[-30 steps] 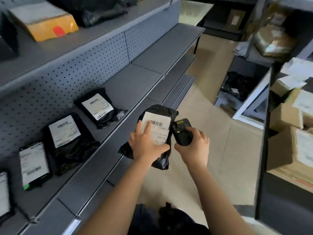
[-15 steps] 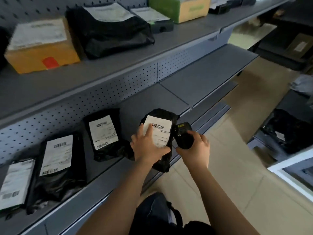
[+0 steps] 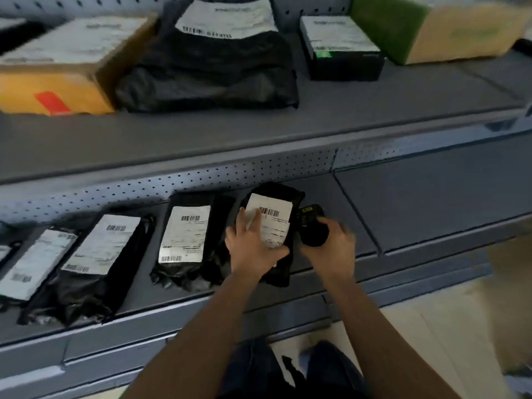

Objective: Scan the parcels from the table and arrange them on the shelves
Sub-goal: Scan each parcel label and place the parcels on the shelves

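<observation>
Glossy black plastic parcel (image 3: 283,263), matt paper label (image 3: 273,223)

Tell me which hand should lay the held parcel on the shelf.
Left. The left hand grips the black plastic parcel over the grey metal shelf; the right hand holds the black scanner.

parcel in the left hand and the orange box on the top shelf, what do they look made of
The parcel in the left hand looks like thin black plastic film, crumpled at its edges, with a white paper label. The orange box seems matt cardboard: flat faces, sharp folded corners.
</observation>
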Available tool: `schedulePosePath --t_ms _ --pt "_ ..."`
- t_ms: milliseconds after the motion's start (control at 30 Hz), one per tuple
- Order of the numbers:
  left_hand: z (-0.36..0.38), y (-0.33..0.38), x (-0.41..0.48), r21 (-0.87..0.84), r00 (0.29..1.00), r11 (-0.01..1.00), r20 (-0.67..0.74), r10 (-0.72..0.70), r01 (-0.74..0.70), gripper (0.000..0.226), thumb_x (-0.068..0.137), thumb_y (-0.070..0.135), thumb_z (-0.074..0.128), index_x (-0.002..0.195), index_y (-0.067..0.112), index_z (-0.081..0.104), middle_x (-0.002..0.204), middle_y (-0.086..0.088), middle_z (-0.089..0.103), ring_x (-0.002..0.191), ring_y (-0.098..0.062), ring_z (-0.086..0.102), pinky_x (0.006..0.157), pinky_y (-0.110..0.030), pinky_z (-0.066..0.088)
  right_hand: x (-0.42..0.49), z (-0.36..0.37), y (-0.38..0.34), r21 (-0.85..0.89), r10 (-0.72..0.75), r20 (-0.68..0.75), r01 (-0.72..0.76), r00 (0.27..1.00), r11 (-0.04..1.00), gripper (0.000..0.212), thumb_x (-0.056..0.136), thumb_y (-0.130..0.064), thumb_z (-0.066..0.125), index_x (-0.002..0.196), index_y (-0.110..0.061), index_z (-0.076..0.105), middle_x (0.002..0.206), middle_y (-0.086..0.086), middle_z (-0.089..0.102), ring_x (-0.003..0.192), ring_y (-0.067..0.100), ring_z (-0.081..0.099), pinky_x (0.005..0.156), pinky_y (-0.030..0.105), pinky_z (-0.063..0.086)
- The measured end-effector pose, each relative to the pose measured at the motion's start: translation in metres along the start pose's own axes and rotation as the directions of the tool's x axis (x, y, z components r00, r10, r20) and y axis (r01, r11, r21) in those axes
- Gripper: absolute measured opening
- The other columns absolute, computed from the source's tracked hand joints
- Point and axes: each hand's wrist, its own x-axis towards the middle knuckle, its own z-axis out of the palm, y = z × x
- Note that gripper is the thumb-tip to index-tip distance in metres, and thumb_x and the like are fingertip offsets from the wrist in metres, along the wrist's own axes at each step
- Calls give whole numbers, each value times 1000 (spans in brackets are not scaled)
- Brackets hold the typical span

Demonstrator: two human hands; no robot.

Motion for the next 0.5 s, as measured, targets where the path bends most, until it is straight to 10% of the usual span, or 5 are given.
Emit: schedulePosePath --t_ms 500 --pt "30 20 -4 -118 923 962 -274 -270 246 87 77 56 69 149 22 32 160 0 19 148 -18 4 117 -41 8 44 -8 13 121 -261 214 240 941 963 65 62 -23 84 123 -21 60 120 6 61 114 30 48 89 41 47"
